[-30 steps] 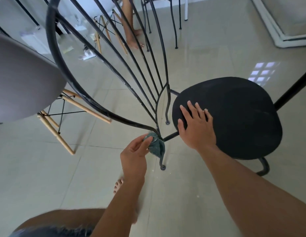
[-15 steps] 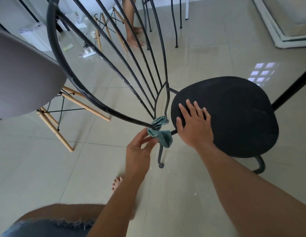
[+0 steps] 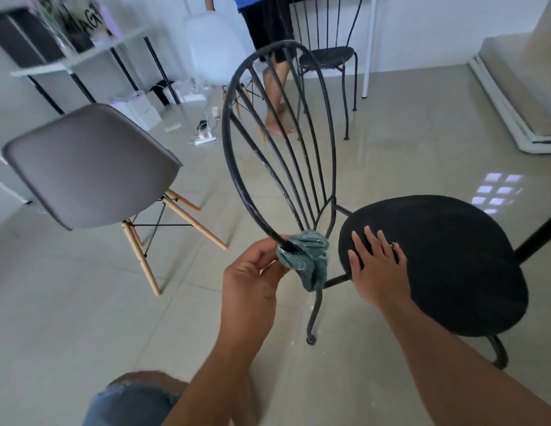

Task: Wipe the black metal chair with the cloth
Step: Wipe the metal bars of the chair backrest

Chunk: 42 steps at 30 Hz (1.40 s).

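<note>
The black metal chair (image 3: 446, 259) stands in front of me with its round seat at the right and its looped, barred back rising at the centre. A crumpled grey-green cloth (image 3: 305, 256) is wrapped around the bottom of the back's outer hoop, where it meets the seat frame. My left hand (image 3: 252, 278) grips the cloth from the left, thumb and fingers pinched on it. My right hand (image 3: 375, 265) lies flat on the seat's near-left edge, fingers spread, holding nothing.
A grey shell chair (image 3: 92, 167) on wooden legs stands close at the left. Behind are a second black metal chair (image 3: 326, 59), a white chair (image 3: 212, 50), a standing person's bare legs (image 3: 277, 96), a shelf and cables on the tiled floor. A white platform (image 3: 520, 96) sits far right.
The view has tilted up, showing more of the room. My left hand has bunched the cloth tighter around the base of the chair back. My right hand stays on the seat.
</note>
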Each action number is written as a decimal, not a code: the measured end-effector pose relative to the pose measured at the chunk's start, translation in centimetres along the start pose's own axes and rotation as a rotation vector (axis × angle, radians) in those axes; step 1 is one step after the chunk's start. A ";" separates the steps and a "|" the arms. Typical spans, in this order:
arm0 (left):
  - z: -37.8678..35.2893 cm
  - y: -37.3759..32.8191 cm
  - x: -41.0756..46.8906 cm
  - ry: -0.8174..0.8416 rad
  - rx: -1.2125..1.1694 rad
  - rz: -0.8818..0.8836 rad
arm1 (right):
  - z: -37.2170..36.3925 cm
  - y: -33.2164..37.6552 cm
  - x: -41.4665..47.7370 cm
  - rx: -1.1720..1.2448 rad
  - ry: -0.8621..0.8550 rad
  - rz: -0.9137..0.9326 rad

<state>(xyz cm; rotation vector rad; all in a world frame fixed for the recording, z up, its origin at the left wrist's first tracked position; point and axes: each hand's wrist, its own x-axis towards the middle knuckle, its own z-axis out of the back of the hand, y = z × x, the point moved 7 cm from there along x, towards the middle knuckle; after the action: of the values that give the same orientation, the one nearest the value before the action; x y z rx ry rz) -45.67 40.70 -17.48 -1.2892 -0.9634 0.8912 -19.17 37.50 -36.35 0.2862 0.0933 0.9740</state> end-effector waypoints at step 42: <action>3.8 -18.5 -0.5 -0.262 0.851 -0.780 | -0.2 0.3 0.4 0.054 0.075 -0.030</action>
<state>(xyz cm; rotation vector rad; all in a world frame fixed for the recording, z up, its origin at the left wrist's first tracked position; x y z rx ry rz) -49.38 40.14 1.02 -0.0402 -1.0044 0.7095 -19.22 38.08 -36.43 0.2975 0.1919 0.9533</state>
